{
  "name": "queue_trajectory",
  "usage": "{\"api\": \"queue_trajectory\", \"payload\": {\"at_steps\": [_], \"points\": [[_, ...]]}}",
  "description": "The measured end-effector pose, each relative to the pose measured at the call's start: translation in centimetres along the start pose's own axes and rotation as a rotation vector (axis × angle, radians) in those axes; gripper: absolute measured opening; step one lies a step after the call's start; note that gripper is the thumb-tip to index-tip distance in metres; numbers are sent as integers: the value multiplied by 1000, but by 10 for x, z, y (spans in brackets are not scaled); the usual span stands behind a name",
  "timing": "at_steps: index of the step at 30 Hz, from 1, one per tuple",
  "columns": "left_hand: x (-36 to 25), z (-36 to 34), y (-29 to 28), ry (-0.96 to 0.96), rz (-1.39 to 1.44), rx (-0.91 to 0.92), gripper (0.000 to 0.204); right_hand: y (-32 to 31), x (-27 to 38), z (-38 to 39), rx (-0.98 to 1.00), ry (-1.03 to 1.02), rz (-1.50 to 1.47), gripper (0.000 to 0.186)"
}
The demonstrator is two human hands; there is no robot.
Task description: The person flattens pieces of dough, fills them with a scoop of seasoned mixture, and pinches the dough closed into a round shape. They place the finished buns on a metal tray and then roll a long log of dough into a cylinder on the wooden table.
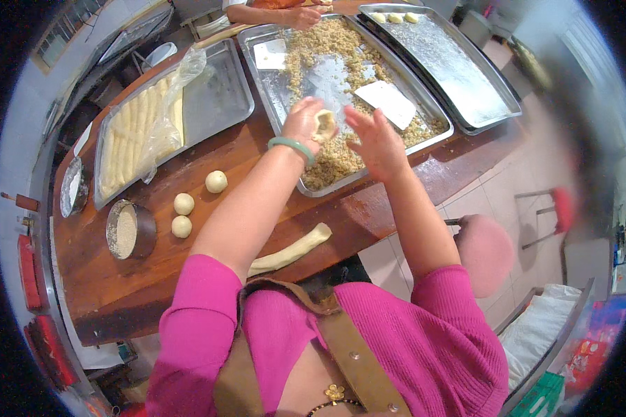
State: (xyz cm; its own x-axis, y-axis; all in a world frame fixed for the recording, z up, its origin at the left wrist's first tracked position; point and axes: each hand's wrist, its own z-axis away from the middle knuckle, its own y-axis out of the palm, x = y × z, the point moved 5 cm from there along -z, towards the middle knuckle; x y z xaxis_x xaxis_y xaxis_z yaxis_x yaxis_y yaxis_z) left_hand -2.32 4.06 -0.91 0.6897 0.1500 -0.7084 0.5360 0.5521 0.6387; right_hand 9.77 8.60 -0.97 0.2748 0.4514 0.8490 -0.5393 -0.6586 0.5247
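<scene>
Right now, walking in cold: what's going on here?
The person's left hand holds a hollowed dough piece over a metal tray of crumbly mixture. The right hand is open beside it, apparently empty. Three dough balls and a dough strip lie on the wooden table. Another person's hand is at the tray's far end.
</scene>
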Motion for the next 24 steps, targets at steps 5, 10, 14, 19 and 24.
{"api": "queue_trajectory", "payload": {"at_steps": [5, 10, 14, 19, 24], "points": [[36, 15, 10, -27, 17, 34, 20, 16, -12, 14, -163, 143, -99, 51], [3, 16, -21, 235, 313, 10, 22, 10, 19, 37, -120, -391, 451, 41], [8, 67, -4, 6, 291, 225, 34, 23, 7, 39, -25, -352, 561, 68], [20, 106, -10, -28, 11, 128, 48, 65, -6, 43, 211, -341, 686, 63], [10, 128, -4, 13, 148, 128, 45, 69, -12, 45, 99, -326, 568, 53]]}}
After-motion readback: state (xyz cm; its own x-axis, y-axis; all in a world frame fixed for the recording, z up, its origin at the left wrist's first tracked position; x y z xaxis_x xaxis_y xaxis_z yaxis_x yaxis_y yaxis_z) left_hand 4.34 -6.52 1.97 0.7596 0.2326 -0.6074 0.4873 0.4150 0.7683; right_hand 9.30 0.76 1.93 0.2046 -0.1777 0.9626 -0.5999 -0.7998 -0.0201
